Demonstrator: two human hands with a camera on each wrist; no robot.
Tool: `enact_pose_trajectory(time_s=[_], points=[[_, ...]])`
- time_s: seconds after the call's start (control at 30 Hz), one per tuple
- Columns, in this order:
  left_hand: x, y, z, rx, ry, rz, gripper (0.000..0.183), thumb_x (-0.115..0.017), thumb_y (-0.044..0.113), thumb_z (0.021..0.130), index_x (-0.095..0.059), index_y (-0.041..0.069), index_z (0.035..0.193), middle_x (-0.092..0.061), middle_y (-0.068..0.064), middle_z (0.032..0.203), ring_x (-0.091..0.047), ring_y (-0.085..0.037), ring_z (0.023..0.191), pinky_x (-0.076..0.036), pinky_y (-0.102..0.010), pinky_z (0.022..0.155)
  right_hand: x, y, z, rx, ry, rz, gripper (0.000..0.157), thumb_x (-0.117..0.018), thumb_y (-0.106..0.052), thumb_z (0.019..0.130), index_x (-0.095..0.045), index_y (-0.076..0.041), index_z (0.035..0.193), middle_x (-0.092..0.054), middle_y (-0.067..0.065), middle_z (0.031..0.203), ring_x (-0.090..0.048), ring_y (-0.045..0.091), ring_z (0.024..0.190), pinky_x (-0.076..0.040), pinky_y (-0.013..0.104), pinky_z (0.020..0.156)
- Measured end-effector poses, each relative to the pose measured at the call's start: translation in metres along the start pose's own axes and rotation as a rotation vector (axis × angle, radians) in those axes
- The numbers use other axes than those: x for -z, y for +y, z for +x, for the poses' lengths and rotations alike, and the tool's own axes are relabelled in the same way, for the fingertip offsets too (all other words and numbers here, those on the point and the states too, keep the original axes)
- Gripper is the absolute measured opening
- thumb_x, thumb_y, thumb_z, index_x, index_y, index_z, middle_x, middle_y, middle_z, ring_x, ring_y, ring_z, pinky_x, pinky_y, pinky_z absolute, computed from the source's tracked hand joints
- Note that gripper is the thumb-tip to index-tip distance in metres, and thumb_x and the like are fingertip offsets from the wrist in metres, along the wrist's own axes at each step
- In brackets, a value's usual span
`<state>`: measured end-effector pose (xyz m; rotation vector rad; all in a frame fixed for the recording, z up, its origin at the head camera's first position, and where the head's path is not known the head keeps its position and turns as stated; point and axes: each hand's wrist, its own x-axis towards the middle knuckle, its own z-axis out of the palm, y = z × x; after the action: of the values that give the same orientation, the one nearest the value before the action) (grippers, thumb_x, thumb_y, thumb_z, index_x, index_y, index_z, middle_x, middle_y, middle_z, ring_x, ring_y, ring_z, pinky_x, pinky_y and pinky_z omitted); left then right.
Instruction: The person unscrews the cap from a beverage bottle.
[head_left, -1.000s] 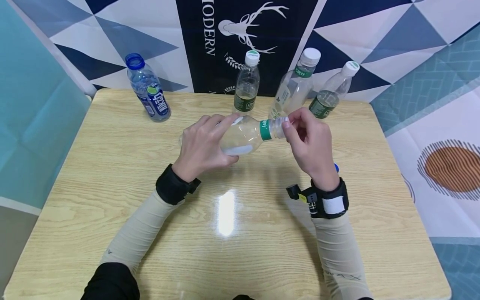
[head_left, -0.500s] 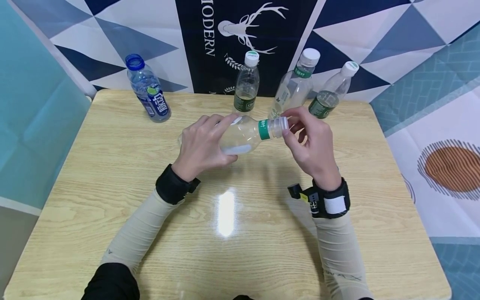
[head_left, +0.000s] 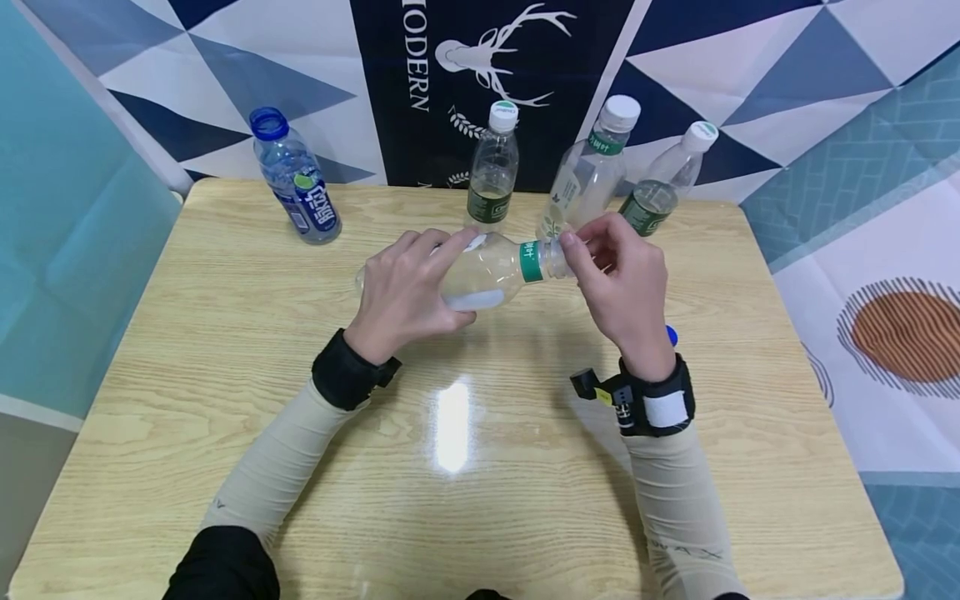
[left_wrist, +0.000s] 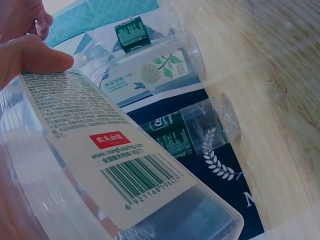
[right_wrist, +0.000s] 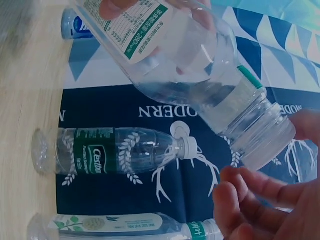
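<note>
My left hand (head_left: 412, 283) grips the body of a clear plastic bottle (head_left: 483, 271) with a green neck band, held on its side above the table. Its neck points right. In the left wrist view my thumb (left_wrist: 47, 57) presses beside the bottle's printed label (left_wrist: 120, 150). At the neck end my right hand (head_left: 626, 279) pinches the whitish bottle cap (right_wrist: 270, 140), thumb on one side and curled fingers on the other. From the head, the fingers mostly hide the cap, which sits on the mouth in the right wrist view.
Along the back of the wooden table (head_left: 510, 517) stand a blue-labelled open bottle (head_left: 300, 183) at left, a small green-labelled bottle (head_left: 493, 167), a larger capped bottle (head_left: 588, 171) and another green-labelled bottle (head_left: 663, 183). A small blue thing (head_left: 671, 336) shows beside my right wrist.
Half a second ago my right fingers were looser and the cap showed; now they have turned and cover it again. My left hand and the bottle have hardly moved.
</note>
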<state>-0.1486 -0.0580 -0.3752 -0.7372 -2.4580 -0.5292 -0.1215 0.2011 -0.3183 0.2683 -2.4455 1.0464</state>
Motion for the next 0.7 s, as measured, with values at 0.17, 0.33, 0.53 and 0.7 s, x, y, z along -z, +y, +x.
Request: enact_pose_trajectory(time_s=[0.17, 0.33, 0.53, 0.7], points=[[0.0013, 0.0003, 0.0002, -0.002, 0.001, 0.0, 0.094, -0.086, 0.056, 0.057, -0.061, 0.025, 0.141, -0.075, -0.009, 0.115, -0.07, -0.03, 0.087, -0.053, -0.04, 0.054, 0.0001, -0.0001, -0.0002, -0.049, 0.002, -0.023, 0.043, -0.061, -0.039, 0.097, -0.068, 0.001, 0.085, -0.063, 0.012, 0.066, -0.046, 0.008, 0.054, -0.034, 0.02, 0.053], [0.0012, -0.0001, 0.0001, -0.006, 0.021, -0.003, 0.093, -0.085, 0.055, 0.057, -0.061, 0.025, 0.141, -0.075, -0.009, 0.114, -0.07, -0.03, 0.088, -0.052, -0.039, 0.052, 0.0, -0.0001, -0.0001, -0.044, -0.014, 0.013, 0.04, -0.062, -0.037, 0.098, -0.068, 0.001, 0.087, -0.062, 0.011, 0.068, -0.047, 0.007, 0.055, -0.035, 0.019, 0.053], [0.0007, -0.0012, -0.0004, 0.009, 0.016, -0.027, 0.093, -0.085, 0.053, 0.057, -0.061, 0.025, 0.142, -0.074, -0.009, 0.114, -0.071, -0.03, 0.091, -0.053, -0.04, 0.054, 0.0017, 0.0011, -0.0005, 0.034, -0.032, 0.112, 0.031, -0.066, -0.027, 0.096, -0.067, 0.004, 0.098, -0.066, 0.009, 0.072, -0.05, 0.003, 0.057, -0.04, 0.014, 0.055], [0.002, -0.0013, -0.0001, 0.03, -0.007, -0.046, 0.093, -0.086, 0.053, 0.057, -0.06, 0.025, 0.142, -0.074, -0.009, 0.116, -0.071, -0.031, 0.092, -0.056, -0.042, 0.059, 0.0031, 0.0021, -0.0002, 0.092, -0.036, 0.142, 0.032, -0.066, -0.025, 0.092, -0.069, 0.003, 0.109, -0.069, 0.011, 0.078, -0.052, 0.004, 0.063, -0.041, 0.014, 0.058]])
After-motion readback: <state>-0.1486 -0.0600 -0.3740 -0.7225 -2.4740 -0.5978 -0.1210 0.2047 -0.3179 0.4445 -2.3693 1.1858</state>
